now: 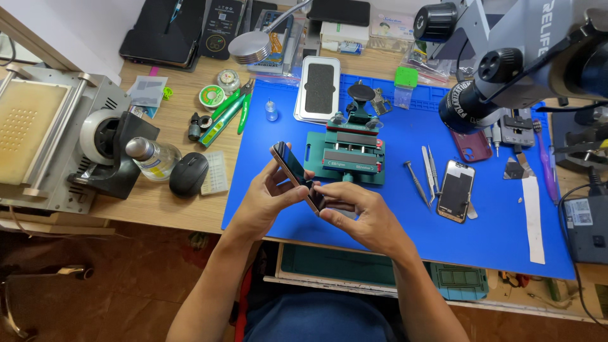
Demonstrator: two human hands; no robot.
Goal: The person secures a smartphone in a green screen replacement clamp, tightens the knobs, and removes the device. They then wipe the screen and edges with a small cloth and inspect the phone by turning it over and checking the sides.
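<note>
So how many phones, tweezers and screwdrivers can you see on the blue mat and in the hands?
Phones: 2, one held in both hands, one lying on the blue mat
Tweezers: 2
Screwdrivers: 1
Total: 5

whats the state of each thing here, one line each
phone: held on edge in both hands, above the mat
left hand: gripping phone
right hand: fingers on phone's lower end
green clamp: empty, on blue mat
second phone: lying flat
bottle: on its side
</note>
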